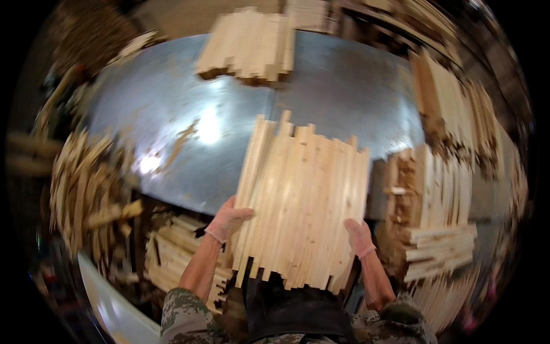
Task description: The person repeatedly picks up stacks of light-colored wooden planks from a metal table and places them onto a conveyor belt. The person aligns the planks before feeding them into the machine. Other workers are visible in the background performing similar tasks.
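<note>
Both hands, left hand (228, 221) and right hand (359, 236), clasp the near sides of the slat bundle (301, 200), its slats running lengthwise away over the desk (172, 114)

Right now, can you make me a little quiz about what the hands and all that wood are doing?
1. True or false: both hands press on one bundle of pale wooden slats.
2. What is the bundle resting on? A) a grey metal tabletop B) a red cloth C) bare grass
3. Fill in: another stack of slats lies at the ____ edge of the table.

Key:
1. True. The left hand is at the bundle's left side and the right hand at its right side.
2. A, the grey metal tabletop.
3. Far.
</note>
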The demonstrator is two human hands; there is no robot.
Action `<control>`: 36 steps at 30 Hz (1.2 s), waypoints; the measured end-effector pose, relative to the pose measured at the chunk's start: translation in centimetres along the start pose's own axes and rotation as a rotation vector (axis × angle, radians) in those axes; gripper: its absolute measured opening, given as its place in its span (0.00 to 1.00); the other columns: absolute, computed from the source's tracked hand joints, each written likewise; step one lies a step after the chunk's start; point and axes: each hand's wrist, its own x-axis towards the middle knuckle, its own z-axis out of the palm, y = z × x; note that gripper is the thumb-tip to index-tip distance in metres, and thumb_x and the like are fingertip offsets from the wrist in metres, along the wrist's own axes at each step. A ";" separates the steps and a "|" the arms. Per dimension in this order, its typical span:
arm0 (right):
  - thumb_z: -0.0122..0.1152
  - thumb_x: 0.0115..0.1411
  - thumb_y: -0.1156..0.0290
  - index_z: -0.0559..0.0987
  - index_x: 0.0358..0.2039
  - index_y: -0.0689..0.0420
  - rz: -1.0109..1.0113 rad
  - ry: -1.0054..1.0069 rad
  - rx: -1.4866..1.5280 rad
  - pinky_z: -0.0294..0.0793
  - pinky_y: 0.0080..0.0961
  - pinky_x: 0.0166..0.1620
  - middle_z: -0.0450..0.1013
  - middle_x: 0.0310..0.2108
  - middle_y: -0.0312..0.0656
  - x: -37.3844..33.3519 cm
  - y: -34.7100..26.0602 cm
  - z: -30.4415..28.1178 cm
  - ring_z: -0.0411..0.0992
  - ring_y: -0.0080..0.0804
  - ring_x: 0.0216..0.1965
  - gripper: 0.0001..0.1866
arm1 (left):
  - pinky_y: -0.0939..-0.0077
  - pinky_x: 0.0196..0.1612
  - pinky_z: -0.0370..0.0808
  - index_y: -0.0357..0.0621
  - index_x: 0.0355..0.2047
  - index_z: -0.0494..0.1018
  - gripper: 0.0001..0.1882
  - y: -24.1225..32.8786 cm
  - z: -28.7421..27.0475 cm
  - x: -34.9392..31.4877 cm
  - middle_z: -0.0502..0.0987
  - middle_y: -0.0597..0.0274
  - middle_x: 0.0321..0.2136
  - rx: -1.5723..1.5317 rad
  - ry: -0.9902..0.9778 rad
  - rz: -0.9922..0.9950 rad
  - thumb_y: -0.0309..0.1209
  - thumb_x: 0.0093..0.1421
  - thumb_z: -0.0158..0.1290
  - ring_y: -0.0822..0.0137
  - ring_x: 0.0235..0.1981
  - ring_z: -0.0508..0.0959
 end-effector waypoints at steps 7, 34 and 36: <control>0.70 0.58 0.72 0.75 0.62 0.63 -0.069 -0.209 -0.263 0.79 0.31 0.51 0.79 0.48 0.38 -0.4 1.0 7.2 0.78 0.32 0.45 0.30 | 0.68 0.61 0.74 0.37 0.68 0.69 0.41 -4.5 -5.9 -15.7 0.78 0.60 0.57 0.118 0.296 0.283 0.27 0.54 0.72 0.67 0.56 0.78; 0.75 0.56 0.72 0.80 0.51 0.64 0.369 -1.292 -1.171 0.83 0.34 0.45 0.81 0.41 0.44 -47.0 34.5 42.1 0.82 0.39 0.40 0.23 | 0.60 0.58 0.80 0.31 0.66 0.67 0.36 -47.7 -13.6 -82.5 0.79 0.50 0.55 -0.690 1.094 0.673 0.35 0.61 0.66 0.59 0.52 0.82; 0.74 0.57 0.74 0.81 0.49 0.63 0.337 -1.318 -1.197 0.82 0.33 0.44 0.82 0.40 0.43 -46.4 37.5 42.9 0.82 0.37 0.39 0.20 | 0.60 0.55 0.81 0.32 0.66 0.68 0.35 -49.4 -16.4 -83.3 0.79 0.50 0.56 -0.701 1.113 0.665 0.36 0.63 0.64 0.58 0.51 0.83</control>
